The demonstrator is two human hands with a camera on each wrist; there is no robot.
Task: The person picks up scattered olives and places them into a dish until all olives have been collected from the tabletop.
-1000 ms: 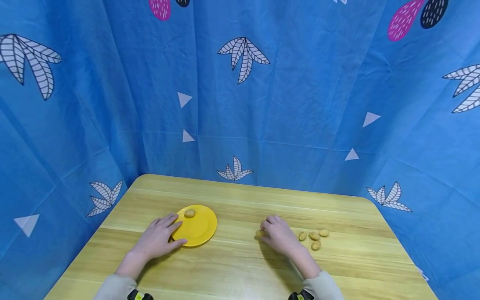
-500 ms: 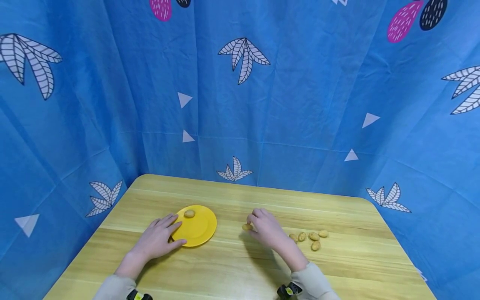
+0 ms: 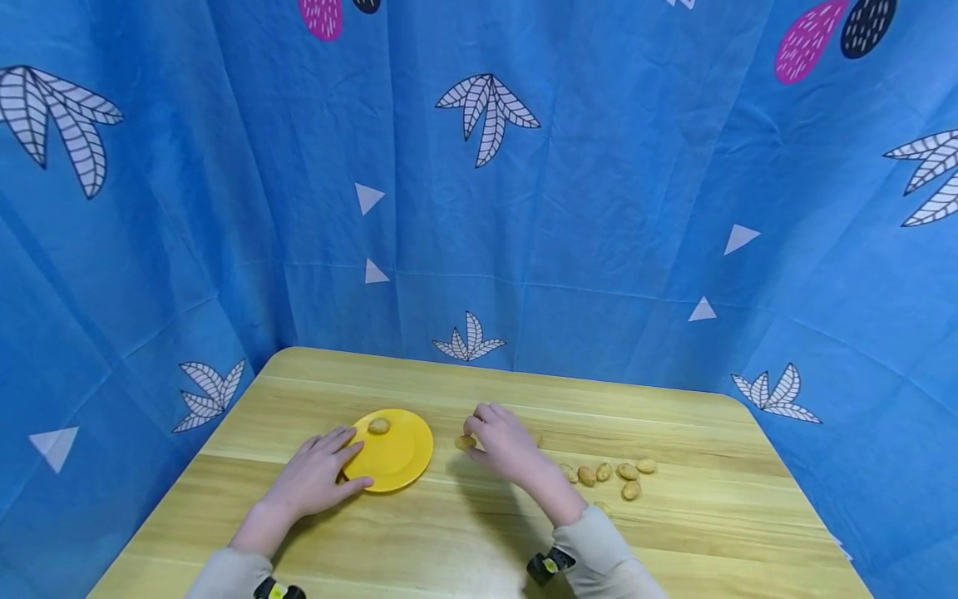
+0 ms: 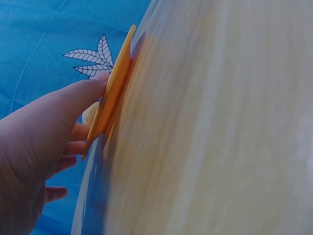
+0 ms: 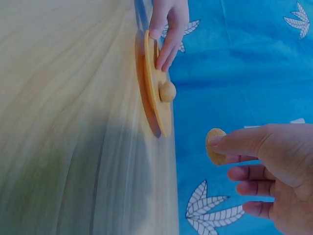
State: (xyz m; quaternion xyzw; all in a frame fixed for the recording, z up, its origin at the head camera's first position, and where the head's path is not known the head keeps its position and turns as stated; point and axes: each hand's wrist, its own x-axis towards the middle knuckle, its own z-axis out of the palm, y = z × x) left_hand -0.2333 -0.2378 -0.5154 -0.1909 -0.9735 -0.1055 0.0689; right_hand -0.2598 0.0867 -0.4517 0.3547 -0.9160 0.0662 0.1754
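In the head view a yellow plate (image 3: 402,462) lies on the table's left half, with one small potato (image 3: 378,425) near its far edge. My left hand (image 3: 318,478) rests on the plate's left rim, fingers spread and relaxed; the left wrist view has its thumb (image 4: 93,90) touching the rim. Just right of the plate, my right hand (image 3: 511,445) pinches another small potato (image 3: 465,443) between thumb and fingers. From the right wrist view this potato (image 5: 215,147) is held off the table, its far side partly covered by the thumb.
Several small potatoes (image 3: 627,472) lie in a loose group on the wooden table (image 3: 419,541), right of my right forearm. One more is partly hidden behind the right hand. A blue patterned curtain (image 3: 599,208) hangs behind the table.
My right hand has moved left toward the plate with the pinched potato, uncovering more potatoes behind it. The left hand and the plate have stayed in place.
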